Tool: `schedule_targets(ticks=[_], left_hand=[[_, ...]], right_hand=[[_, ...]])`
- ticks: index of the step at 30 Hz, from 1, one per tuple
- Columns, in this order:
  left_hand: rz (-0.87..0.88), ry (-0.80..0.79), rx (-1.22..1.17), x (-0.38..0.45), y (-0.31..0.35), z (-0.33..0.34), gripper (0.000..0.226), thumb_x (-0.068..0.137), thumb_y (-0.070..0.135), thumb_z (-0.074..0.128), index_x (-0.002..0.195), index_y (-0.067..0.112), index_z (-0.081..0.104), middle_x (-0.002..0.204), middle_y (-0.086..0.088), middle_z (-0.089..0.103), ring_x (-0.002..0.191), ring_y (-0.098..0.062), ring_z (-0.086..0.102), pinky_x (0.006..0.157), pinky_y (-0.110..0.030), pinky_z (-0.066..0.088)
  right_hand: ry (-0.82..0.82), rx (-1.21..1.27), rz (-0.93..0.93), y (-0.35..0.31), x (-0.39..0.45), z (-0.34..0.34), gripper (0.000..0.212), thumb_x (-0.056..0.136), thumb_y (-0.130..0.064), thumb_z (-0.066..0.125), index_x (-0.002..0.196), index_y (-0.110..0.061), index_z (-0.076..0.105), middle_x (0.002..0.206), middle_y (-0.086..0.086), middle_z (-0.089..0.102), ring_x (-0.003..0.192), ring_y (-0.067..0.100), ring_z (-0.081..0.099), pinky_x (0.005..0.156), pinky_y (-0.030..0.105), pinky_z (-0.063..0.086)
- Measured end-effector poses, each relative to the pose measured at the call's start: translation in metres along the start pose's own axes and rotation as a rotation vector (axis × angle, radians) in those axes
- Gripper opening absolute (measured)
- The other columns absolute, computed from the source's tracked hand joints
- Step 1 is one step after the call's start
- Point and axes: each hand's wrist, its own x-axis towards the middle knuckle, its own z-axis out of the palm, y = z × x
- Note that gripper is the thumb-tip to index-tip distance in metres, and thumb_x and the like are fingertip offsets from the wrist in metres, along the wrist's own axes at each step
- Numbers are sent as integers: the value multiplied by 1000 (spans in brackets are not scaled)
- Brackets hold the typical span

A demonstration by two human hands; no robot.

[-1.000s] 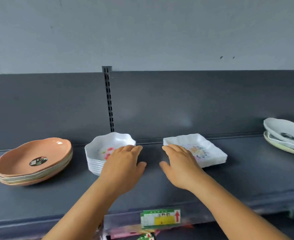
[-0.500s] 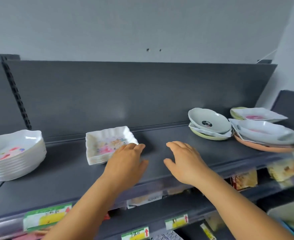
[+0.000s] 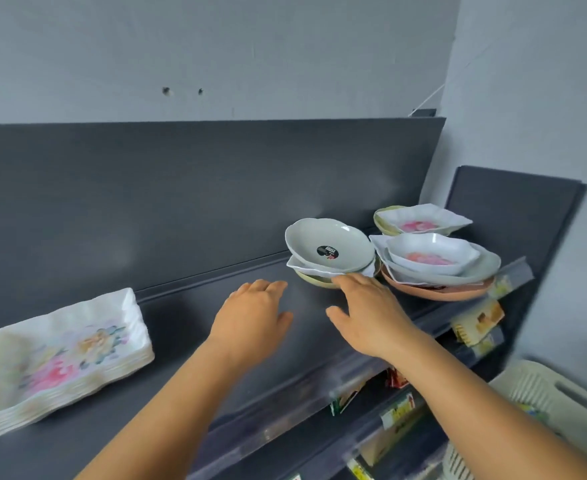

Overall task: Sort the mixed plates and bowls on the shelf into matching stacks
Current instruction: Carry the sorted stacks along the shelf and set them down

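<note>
Your right hand (image 3: pixel 371 313) reaches for the mixed pile at the shelf's (image 3: pixel 167 327) right end, fingers straight and close together, thumb splayed, tips touching or just short of the yellow-green dish (image 3: pixel 314 280) at the bottom; which, the view does not settle. The pile lies at twelve o'clock from those fingertips: a grey-green bowl with a black sticker (image 3: pixel 330 245) tilted on a white scalloped dish (image 3: pixel 306 268). Your left hand (image 3: pixel 250 317) hovers loosely spread, holding nothing, farther off, with the pile at about two o'clock. The right looks better placed to lift. The sorted square floral plates (image 3: pixel 60 355) sit well apart at nine o'clock.
</note>
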Motion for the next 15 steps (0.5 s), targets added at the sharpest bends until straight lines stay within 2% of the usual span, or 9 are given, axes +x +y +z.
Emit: schedule_targets(ticks=[5, 8, 15], left_hand=[[40, -10, -51, 53, 10, 12, 54, 96, 36, 44, 146, 20, 32, 143, -1, 45, 132, -21, 40, 103, -31, 38], [44, -4, -73, 80, 17, 22, 55, 96, 38, 44, 145, 18, 32, 142, -3, 45, 132, -23, 40, 101, -33, 41], [131, -17, -54, 116, 54, 43, 60, 97, 42, 41, 150, 21, 24, 150, -1, 35, 137, -23, 32, 111, -33, 31]], right_hand=[[40, -23, 91, 33, 25, -5, 42, 96, -34, 45, 134, -17, 45, 139, 1, 47, 129, 22, 42, 108, 34, 33], [72, -11, 151, 53, 37, -8, 43, 97, -33, 43, 137, -17, 42, 141, 1, 46, 130, 23, 41, 108, 33, 32], [98, -18, 217, 114, 58, -21, 44, 98, -33, 38, 140, -17, 42, 144, 2, 43, 132, 24, 38, 111, 34, 28]])
